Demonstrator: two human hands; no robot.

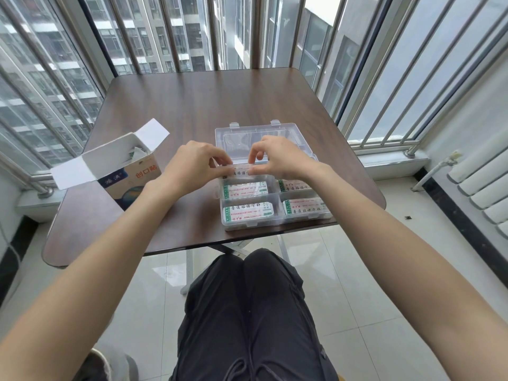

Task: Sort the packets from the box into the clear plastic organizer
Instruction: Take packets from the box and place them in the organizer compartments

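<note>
— Step in hand?
— Placing, judged so: thin white printed packet (242,171) pinched at its ends by left hand (192,167) and right hand (277,158), held over the far-left compartment of the clear plastic organizer (275,213).
— Other packets?
— Seen in four nearer compartments; more in the open blue-and-white cardboard box (123,174), left on the dark brown table (198,105).
— Next?
— Probably lowered flat, then released.

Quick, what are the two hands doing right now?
Left hand: grip pinched shut on one end of a packet above the organizer.
Right hand: grip pinched shut on the packet's other end.
</note>
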